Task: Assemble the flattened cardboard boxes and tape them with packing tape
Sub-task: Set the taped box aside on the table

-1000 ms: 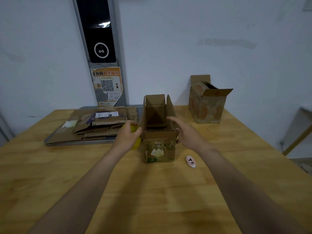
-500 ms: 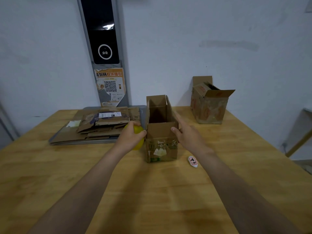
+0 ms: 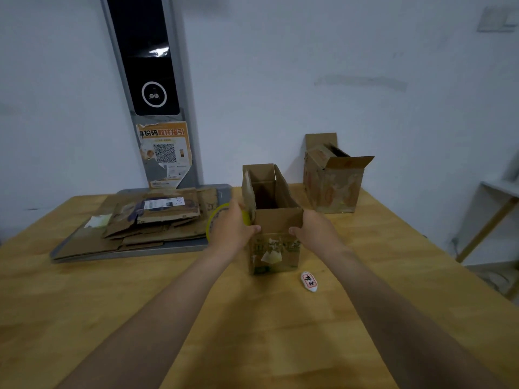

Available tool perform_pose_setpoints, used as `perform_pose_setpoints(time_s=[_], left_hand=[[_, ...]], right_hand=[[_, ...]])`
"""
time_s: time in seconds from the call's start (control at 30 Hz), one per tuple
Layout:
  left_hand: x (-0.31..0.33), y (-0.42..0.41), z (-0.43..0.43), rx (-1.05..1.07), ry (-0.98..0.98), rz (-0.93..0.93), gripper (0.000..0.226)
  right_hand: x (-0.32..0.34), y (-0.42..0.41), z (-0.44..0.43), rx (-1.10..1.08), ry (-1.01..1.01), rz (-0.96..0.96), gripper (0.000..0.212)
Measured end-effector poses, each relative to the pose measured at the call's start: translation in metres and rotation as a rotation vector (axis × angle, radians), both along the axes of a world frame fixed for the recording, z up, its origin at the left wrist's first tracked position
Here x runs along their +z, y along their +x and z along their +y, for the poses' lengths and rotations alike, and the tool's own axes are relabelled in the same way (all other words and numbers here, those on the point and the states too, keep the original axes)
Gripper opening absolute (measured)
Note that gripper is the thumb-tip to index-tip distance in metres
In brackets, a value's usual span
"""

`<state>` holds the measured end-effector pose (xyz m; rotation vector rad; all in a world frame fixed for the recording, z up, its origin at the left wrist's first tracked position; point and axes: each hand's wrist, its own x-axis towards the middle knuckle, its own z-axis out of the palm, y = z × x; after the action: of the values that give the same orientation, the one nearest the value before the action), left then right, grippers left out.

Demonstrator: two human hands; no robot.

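Where the table (image 3: 252, 332) bears the box (image 3: 276, 249) near its middle, the right hand (image 3: 318, 233) clasps the near right corner, thumb on the front. The left hand (image 3: 231, 230), curled round a yellow tape roll (image 3: 210, 223), sets its thumb on the near left corner. Worn brown with a torn label, the box stands upright, top open upward, long axis running away from the person.

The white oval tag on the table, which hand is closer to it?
Right. The right hand holds the box just beyond the tag; the left hand is across the box, holding the yellow tape roll.
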<state>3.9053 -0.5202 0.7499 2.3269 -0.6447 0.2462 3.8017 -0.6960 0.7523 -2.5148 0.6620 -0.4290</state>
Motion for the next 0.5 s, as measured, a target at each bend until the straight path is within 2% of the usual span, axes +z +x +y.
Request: perform_pose_setpoints(time_s=[0.07, 0.27, 0.5], left_hand=[[0.003, 0.012, -0.019, -0.028, 0.019, 0.014, 0.063], [0.000, 0.060, -0.082, -0.072, -0.018, 0.092, 0.067], [-0.008, 0.129, -0.149, -0.086, -0.051, -0.003, 0.058]], right_hand=[[0.003, 0.005, -0.016, -0.024, -0.010, 0.017, 0.018], [0.008, 0.042, -0.066, -0.070, -0.030, 0.022, 0.026], [0.001, 0.115, -0.132, -0.087, -0.075, 0.015, 0.025]])
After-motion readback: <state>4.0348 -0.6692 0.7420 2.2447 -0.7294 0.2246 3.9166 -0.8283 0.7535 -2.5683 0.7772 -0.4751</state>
